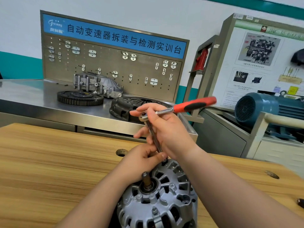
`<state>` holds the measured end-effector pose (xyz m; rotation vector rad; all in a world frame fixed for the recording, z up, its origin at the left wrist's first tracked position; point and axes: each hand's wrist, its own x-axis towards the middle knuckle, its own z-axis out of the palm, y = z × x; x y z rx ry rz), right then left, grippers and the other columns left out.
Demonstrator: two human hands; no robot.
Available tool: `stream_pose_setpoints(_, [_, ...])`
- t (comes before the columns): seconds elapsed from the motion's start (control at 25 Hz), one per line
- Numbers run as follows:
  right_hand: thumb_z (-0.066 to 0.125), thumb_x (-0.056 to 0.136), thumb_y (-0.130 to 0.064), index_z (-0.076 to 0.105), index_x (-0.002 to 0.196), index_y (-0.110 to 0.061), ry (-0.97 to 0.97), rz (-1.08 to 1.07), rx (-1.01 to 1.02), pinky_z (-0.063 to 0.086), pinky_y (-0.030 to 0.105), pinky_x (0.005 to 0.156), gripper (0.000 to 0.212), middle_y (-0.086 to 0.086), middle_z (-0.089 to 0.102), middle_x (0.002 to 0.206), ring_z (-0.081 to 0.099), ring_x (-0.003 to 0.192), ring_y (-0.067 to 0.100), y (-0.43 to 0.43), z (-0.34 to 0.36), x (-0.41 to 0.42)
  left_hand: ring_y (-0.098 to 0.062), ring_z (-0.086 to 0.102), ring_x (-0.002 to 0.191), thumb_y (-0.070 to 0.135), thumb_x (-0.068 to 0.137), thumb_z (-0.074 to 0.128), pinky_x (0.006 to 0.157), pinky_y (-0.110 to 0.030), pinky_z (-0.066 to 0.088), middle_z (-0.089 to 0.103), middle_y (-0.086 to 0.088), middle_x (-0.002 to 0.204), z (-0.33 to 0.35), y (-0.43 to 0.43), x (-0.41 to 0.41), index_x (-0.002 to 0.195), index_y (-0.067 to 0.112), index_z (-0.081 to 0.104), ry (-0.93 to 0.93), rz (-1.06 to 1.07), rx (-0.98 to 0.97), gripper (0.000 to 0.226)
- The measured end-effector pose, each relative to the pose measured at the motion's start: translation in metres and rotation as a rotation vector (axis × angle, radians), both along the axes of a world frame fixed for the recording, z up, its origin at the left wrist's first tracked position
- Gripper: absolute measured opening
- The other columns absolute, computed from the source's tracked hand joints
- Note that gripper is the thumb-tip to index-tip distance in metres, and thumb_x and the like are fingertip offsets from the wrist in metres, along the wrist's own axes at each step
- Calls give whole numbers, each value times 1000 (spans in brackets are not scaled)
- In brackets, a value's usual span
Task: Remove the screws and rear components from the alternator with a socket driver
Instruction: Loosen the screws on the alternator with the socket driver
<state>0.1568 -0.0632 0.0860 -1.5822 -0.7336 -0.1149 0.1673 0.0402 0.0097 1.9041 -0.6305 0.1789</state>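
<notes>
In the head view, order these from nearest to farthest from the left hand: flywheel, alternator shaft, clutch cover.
1. Alternator shaft, just below the left hand.
2. Clutch cover, behind on the steel bench.
3. Flywheel, farther left on that bench.

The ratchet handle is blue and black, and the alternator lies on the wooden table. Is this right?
Not quite. In the head view the ratchet handle is red and black, not blue. The alternator does lie on the wooden table.
</notes>
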Motion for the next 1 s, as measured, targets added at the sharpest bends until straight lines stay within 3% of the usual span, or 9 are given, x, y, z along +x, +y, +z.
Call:
stream_pose_setpoints(0.08, [51, 98, -14, 65, 92, -22, -326, -145, -198, 45, 22, 53, 17, 2, 64, 105, 67, 72, 16, 3, -5, -1, -15, 51, 65, 25, 87, 63, 63, -35, 43, 62, -22, 74, 1, -1, -1, 73, 16, 67, 14, 2, -28, 17])
stream_pose_setpoints(0.12, [51, 98, -15, 66, 92, -22, -364, -165, -232, 49, 28, 57, 17, 3, 63, 105, 67, 75, 16, 4, -6, -1, -15, 52, 68, 25, 87, 63, 65, -35, 44, 63, -22, 77, 1, -1, -2, 72, 18, 66, 15, 11, -40, 17])
stream_pose_setpoints(0.24, [39, 103, -24, 62, 96, -20, -4, -54, -13, 45, 29, 51, 24, 3, 67, 104, 67, 65, 18, 4, 1, -2, -20, 51, 67, 26, 92, 57, 69, -36, 45, 63, -21, 81, 1, -1, -1, 84, 14, 64, -32, 5, 25, 16])
stream_pose_setpoints(0.32, [33, 104, -29, 60, 96, -15, 187, 27, 115, 40, 26, 49, 32, 4, 70, 104, 67, 61, 21, 1, 7, 0, -20, 48, 64, 27, 94, 53, 65, -37, 41, 58, -15, 70, 0, 0, -1, 85, 13, 61, -40, -43, 15, 18])
stream_pose_setpoints(0.44, [32, 103, -34, 62, 92, -13, 239, 73, 114, 36, 24, 46, 38, 6, 72, 105, 68, 60, 23, -1, 11, 6, -7, 39, 53, 27, 92, 56, 56, -29, 32, 45, 11, 53, 2, 1, -2, 71, 26, 54, -9, -39, -20, 21])
stream_pose_setpoints(0.64, [22, 99, -55, 68, 65, -18, 421, 201, 94, 28, 17, 40, 68, 9, 74, 83, 57, 39, 18, -1, 22, 17, -13, 52, 66, 33, 89, 60, 68, -37, 45, 58, -3, 69, 1, 1, -3, 75, 27, 59, 44, -35, -48, 15])
stream_pose_setpoints(0.8, [24, 96, -61, 63, 58, -18, 488, 211, 87, 26, 12, 37, 69, 8, 70, 70, 44, 31, 14, 2, 22, 23, -17, 58, 70, 32, 89, 60, 75, -38, 49, 65, -8, 76, 1, 1, -6, 85, 28, 65, 44, -67, -47, 7])
stream_pose_setpoints(0.88, [31, 98, -55, 60, 63, -16, 375, 130, 107, 29, 15, 36, 60, 10, 68, 67, 47, 34, 16, 6, 16, 22, -11, 57, 67, 32, 89, 61, 73, -33, 48, 64, 0, 72, 1, 0, -4, 79, 35, 64, 24, -41, -18, 11])
stream_pose_setpoints(1.0, [45, 98, -41, 60, 72, -6, -241, -202, -79, 39, 24, 40, 45, 12, 64, 66, 53, 43, 13, 8, 4, 19, -9, 55, 65, 30, 89, 60, 71, -32, 47, 64, 0, 71, 1, 0, -1, 75, 34, 62, -7, -2, 7, 15])
